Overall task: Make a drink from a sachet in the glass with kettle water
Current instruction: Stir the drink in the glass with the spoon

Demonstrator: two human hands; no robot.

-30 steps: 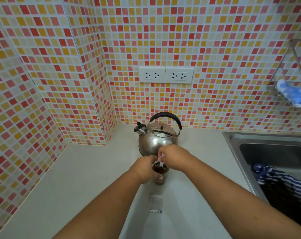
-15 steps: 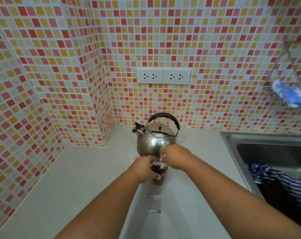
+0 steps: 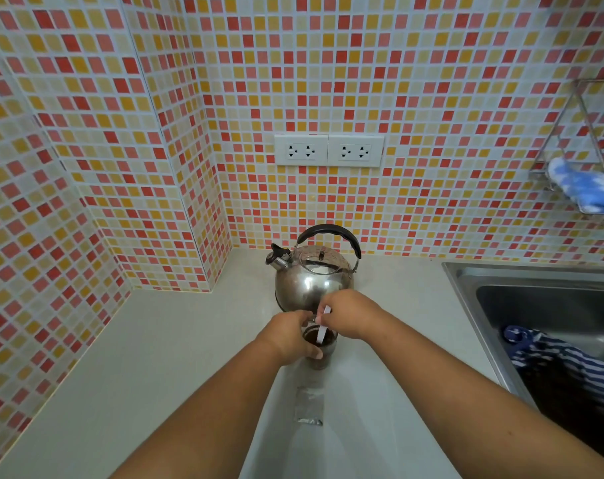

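The small clear glass (image 3: 319,344) of dark brown drink, held near the tabletop's back edge by the left hand (image 3: 290,335) closed around it, could be tipped if the thin white stick (image 3: 323,328), pinched in the right hand (image 3: 349,314), is stirred too hard.

A home kitchen: mosaic-tiled wall (image 3: 414,98), steel sink (image 3: 501,281), kettle (image 3: 311,281) on the counter (image 3: 155,340).
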